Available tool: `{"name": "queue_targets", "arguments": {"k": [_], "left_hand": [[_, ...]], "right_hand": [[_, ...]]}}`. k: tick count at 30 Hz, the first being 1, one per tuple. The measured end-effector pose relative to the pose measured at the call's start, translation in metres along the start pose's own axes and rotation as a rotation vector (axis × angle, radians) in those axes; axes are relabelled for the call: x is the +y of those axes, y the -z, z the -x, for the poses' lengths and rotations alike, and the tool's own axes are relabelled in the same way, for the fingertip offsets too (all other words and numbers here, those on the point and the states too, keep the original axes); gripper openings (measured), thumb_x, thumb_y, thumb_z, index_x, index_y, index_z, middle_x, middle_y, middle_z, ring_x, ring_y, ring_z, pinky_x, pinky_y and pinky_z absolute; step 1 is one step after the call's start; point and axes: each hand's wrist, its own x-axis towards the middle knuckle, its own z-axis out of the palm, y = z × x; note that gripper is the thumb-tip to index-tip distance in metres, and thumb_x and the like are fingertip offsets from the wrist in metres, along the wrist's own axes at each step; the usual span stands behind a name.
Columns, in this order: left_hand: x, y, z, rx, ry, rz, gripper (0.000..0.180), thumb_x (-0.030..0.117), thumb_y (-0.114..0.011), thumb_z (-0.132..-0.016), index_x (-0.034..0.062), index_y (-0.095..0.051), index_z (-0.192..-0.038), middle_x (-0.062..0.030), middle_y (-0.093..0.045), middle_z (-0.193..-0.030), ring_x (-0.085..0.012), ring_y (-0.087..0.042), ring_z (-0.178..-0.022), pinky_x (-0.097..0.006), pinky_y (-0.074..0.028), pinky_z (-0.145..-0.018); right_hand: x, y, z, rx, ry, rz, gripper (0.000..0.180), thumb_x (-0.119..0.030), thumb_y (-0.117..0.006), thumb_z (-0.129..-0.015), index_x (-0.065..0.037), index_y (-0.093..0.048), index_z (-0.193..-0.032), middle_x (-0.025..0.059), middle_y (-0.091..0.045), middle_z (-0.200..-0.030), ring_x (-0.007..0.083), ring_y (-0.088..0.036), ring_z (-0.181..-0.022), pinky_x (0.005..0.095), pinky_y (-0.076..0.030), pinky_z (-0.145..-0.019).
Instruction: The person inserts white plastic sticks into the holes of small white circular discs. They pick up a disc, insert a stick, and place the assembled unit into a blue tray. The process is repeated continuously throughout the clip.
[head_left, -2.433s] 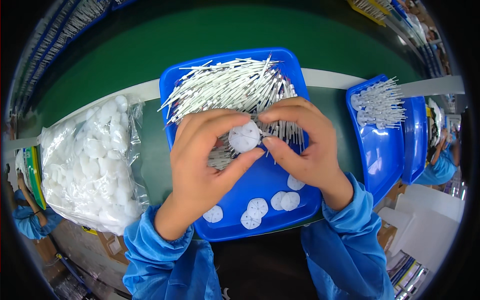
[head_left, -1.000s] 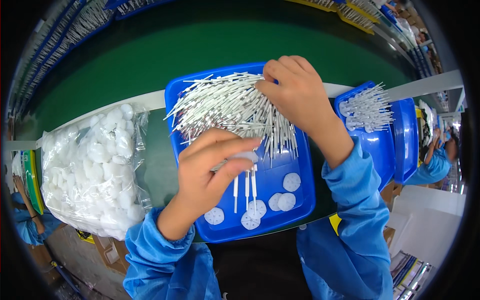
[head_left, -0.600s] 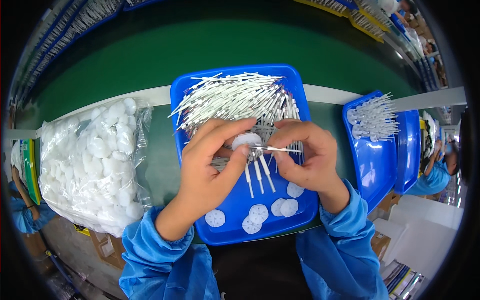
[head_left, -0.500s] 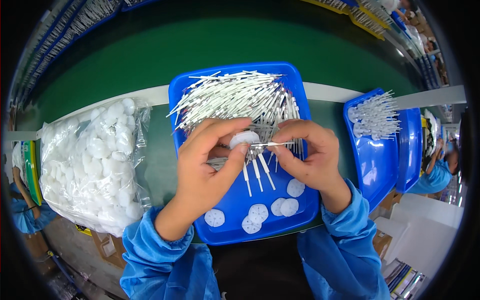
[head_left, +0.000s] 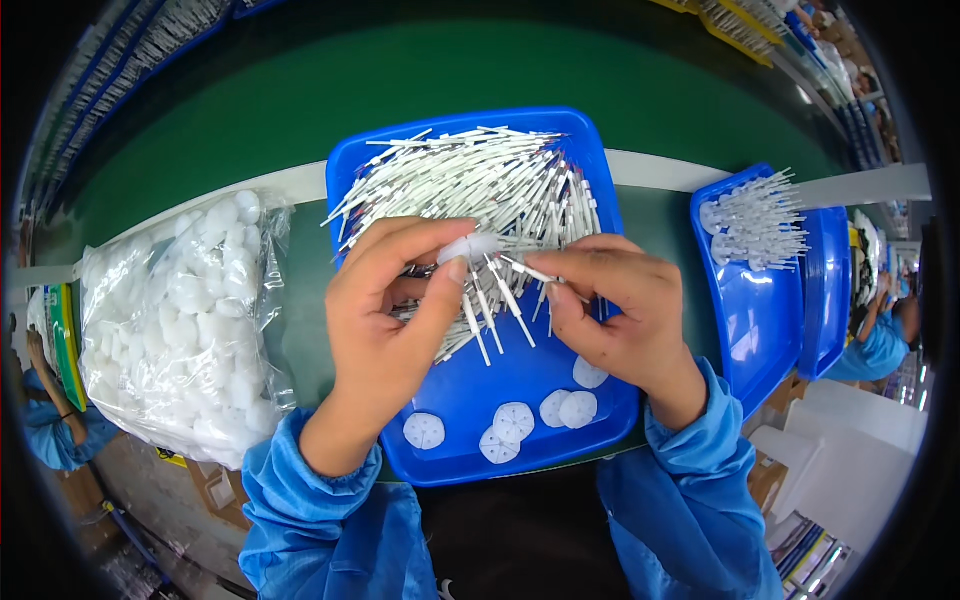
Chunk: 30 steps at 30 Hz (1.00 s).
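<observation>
Between the thumb and index finger of my left hand (head_left: 390,305) is a white perforated disc (head_left: 470,247), tilted. Several thin white rods (head_left: 513,305) hang from it, pointing down and toward me. My right hand (head_left: 625,310) pinches the end of one more white rod (head_left: 527,270), whose other tip is close to the disc's edge. Whether that tip sits in a hole is too small to tell. Both hands are above a blue tray (head_left: 500,385), which holds a heap of white rods (head_left: 460,180) at its far end and several loose white discs (head_left: 513,422) at the near end.
A clear plastic bag of white discs (head_left: 185,320) lies left of the tray. On the right, a smaller blue tray (head_left: 745,330) bears discs fitted with rods (head_left: 755,220). Behind runs a green surface (head_left: 450,75). Other people in blue sleeves (head_left: 868,350) are at both sides.
Both hands have shifted slightly, the left one up and leftward with the disc. The rod in my right hand has gone from nearly level to slanting down toward that hand.
</observation>
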Motion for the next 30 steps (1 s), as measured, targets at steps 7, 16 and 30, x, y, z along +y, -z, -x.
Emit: {"name": "queue_targets", "arguments": {"k": [7, 16, 30], "left_hand": [[-0.001, 0.000, 0.002, -0.033, -0.040, -0.077, 0.036, -0.005, -0.076, -0.097, 0.0032, -0.079, -0.132, -0.0091, -0.069, -0.119, -0.0157, -0.072, -0.101, -0.026, -0.064, -0.081], [0.001, 0.000, 0.002, -0.070, -0.145, -0.259, 0.039, -0.006, -0.079, -0.092, 0.0041, -0.081, -0.129, -0.0140, -0.079, -0.128, -0.0226, -0.076, -0.110, -0.033, -0.063, -0.085], [0.008, -0.008, 0.006, -0.063, -0.270, -0.522, 0.041, -0.004, -0.081, -0.090, 0.0023, -0.080, -0.130, -0.0161, -0.082, -0.096, -0.0258, -0.077, -0.075, -0.034, -0.059, -0.070]], "right_hand": [[0.000, -0.003, 0.002, -0.001, -0.010, -0.036, 0.028, -0.001, -0.081, -0.085, -0.006, -0.084, -0.113, 0.0074, -0.075, -0.074, 0.0231, -0.073, -0.064, 0.0360, -0.062, -0.073], [-0.007, -0.008, 0.000, -0.011, -0.084, 0.039, 0.018, -0.009, -0.088, -0.086, -0.009, -0.080, -0.102, 0.0058, -0.077, -0.079, 0.0228, -0.073, -0.064, 0.0352, -0.057, -0.060], [-0.003, -0.020, 0.000, 0.137, 0.213, 0.402, 0.019, -0.014, -0.087, -0.085, -0.008, -0.074, -0.098, -0.0007, -0.071, -0.074, 0.0179, -0.068, -0.062, 0.0327, -0.053, -0.061]]}}
